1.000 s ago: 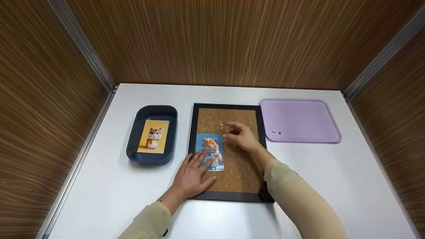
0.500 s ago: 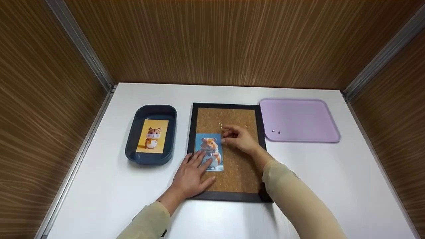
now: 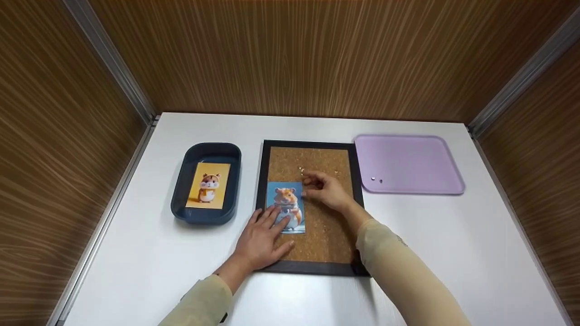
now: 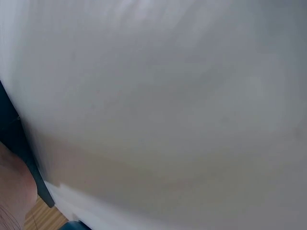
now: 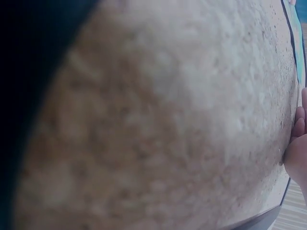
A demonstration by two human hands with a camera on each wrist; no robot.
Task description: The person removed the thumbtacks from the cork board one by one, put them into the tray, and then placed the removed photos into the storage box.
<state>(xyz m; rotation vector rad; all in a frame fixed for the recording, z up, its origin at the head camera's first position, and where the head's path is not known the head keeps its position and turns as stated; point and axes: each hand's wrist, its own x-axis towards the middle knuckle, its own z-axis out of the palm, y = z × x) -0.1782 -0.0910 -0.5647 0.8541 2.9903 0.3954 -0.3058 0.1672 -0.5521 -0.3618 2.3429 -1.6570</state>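
Observation:
A framed corkboard (image 3: 328,226) lies flat in the middle of the white table in the head view. On its left half lies a card with a hamster on blue (image 3: 290,199). My left hand (image 3: 259,242) rests across the board's left edge, its spread fingertips on the lower left of the card. My right hand (image 3: 328,190) is at the card's upper right corner, with thumb and fingers bent close together. Whatever may be between those fingertips is too small or hidden to tell. Blurred cork fills most of the right wrist view, with part of the right hand (image 5: 298,148) at its edge.
To the left stands a dark blue bin (image 3: 179,199) holding a yellow hamster card (image 3: 208,185). At the right, touching or nearly touching the board, is a purple tray (image 3: 412,163) with two small pins (image 3: 373,179) near its corner. Wood-grain panels enclose the table.
My right hand has shifted slightly down and its thumb has slid lower along the card's right edge. The left hand and the card stay where they were.

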